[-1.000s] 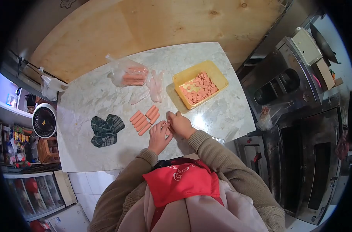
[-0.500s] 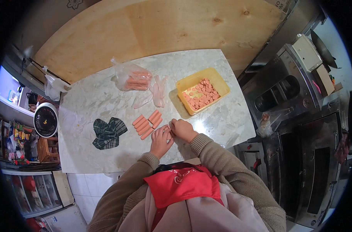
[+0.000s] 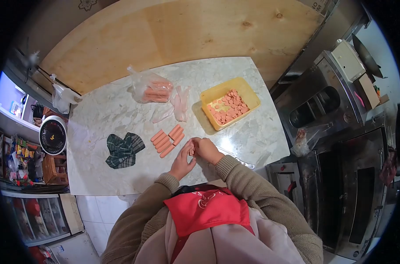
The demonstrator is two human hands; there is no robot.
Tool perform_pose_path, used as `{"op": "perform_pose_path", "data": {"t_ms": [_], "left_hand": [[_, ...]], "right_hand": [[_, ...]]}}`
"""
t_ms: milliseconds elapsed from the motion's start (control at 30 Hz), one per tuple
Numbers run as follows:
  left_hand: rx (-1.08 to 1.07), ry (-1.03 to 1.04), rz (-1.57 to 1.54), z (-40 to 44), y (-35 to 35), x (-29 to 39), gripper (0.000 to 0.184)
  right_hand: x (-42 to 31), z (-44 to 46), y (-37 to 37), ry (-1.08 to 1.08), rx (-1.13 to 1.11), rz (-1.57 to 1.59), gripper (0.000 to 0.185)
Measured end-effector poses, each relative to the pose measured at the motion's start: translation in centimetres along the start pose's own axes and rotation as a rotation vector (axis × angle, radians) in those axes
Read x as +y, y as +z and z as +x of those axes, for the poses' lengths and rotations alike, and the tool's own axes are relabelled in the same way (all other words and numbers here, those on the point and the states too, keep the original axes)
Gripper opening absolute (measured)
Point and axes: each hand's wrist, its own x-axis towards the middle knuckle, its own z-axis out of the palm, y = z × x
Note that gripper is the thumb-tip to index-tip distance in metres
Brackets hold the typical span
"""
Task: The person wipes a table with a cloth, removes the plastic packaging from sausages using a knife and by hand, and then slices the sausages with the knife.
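My left hand [image 3: 181, 163] and my right hand [image 3: 208, 150] meet near the table's front edge, fingers closed around pinkish pieces of sausage [image 3: 191, 152]. The fingers mostly cover these pieces, so their exact shape is hard to see. Just left of my hands lie several whole sausages [image 3: 163, 144] in two small groups. Beyond my right hand stands a yellow plastic tub [image 3: 251, 93] with many round sausage slices [image 3: 230, 108] in it. By my right cuff, a shiny strip that looks like a knife blade [image 3: 246, 164] lies partly hidden under the sleeve.
A clear bag of sausages [image 3: 156, 90] lies at the back of the marbled table [image 3: 103, 103], beside a crumpled plastic wrapper [image 3: 180, 105]. A dark checked cloth [image 3: 124, 150] is on the left. A wooden board [image 3: 178, 31] stands behind; metal ovens [image 3: 316, 108] are at right.
My left hand has turned more upright against the right, and the fingers have drawn together around the pieces. The sausages, tub and cloth stay put.
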Motion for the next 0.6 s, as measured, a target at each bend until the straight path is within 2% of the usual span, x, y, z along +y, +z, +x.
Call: {"op": "perform_pose_path", "data": {"t_ms": [100, 233, 367, 467, 600], "left_hand": [[0.033, -0.034, -0.093, 0.1, 0.4, 0.1, 0.07], [0.105, -0.061, 0.083, 1.0, 0.5, 2.1, 0.074], [0.081, -0.07, 0.121, 1.3, 1.0, 1.6, 0.073], [0.051, 0.055, 0.128, 1.5, 0.9, 0.9, 0.069], [-0.02, -0.003, 0.055, 1.8, 0.4, 0.6, 0.065]], "right_hand": [[0.7, 0.2, 0.5, 0.025, 0.03, -0.152, 0.013], [0.7, 0.7, 0.6, 0.156, 0.06, -0.098, 0.014], [1.4, 0.8, 0.4, 0.122, 0.041, 0.026, 0.016], [2.2, 0.5, 0.0, 0.101, 0.041, -0.022, 0.02], [3.2, 0.2, -0.5, 0.009, 0.039, -0.032, 0.021]]}}
